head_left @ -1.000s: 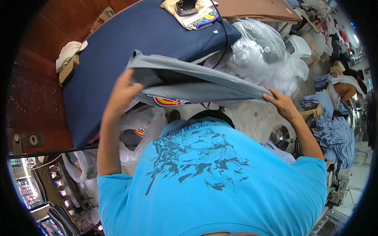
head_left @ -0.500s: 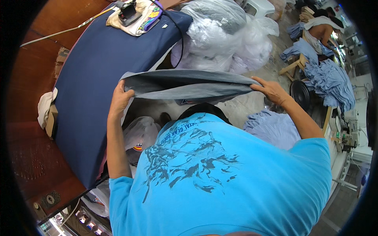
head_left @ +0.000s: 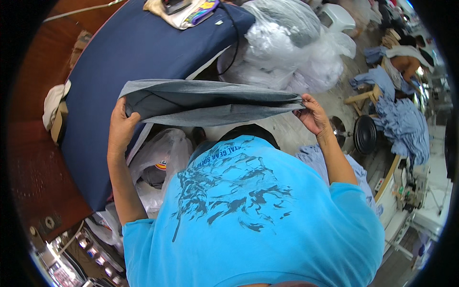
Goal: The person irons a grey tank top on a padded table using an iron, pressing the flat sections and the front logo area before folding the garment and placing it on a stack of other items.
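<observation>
Two curled hands (head_left: 122,128) (head_left: 313,116) grip a grey garment (head_left: 205,91) by opposite ends.

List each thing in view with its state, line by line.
Grey garment: held stretched out, mouth gaping
Left hand: closed on its left end
Right hand: pinching its right end
Iron: resting on pale cloth; power unclear
Plastic bag: crumpled, grey cloth inside
Blue garments: heaped, loose

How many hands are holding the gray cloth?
2: the left hand at the left end of the gray cloth, the right hand at its right end.
</observation>
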A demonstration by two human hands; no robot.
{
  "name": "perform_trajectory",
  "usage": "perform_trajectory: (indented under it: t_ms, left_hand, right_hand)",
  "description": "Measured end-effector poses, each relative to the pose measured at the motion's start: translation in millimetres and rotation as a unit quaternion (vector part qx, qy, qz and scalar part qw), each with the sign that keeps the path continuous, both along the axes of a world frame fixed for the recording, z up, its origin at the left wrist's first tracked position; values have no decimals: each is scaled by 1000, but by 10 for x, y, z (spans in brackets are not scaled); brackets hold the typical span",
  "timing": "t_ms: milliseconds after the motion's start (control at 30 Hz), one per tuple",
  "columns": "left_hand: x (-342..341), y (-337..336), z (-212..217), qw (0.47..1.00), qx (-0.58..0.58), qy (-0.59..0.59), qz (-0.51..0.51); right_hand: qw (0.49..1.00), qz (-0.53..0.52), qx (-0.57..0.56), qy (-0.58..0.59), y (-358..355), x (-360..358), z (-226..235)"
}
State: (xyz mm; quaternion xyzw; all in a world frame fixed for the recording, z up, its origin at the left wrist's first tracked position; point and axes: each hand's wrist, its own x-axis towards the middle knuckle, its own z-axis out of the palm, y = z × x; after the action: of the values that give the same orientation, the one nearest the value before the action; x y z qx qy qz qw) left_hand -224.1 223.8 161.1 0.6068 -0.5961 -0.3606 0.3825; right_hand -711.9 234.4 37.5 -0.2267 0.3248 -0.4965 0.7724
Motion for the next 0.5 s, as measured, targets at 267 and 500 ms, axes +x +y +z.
perform_trajectory:
  t_ms: [267,500]
  left_hand:
    - [280,513,-255,982,23,-164,96]
    - [735,992,-274,954,15,-196,224]
  right_hand:
    - [494,-7,-330,804,-1010,433,-97]
    - [455,114,-398,788,-1540,1099,334]
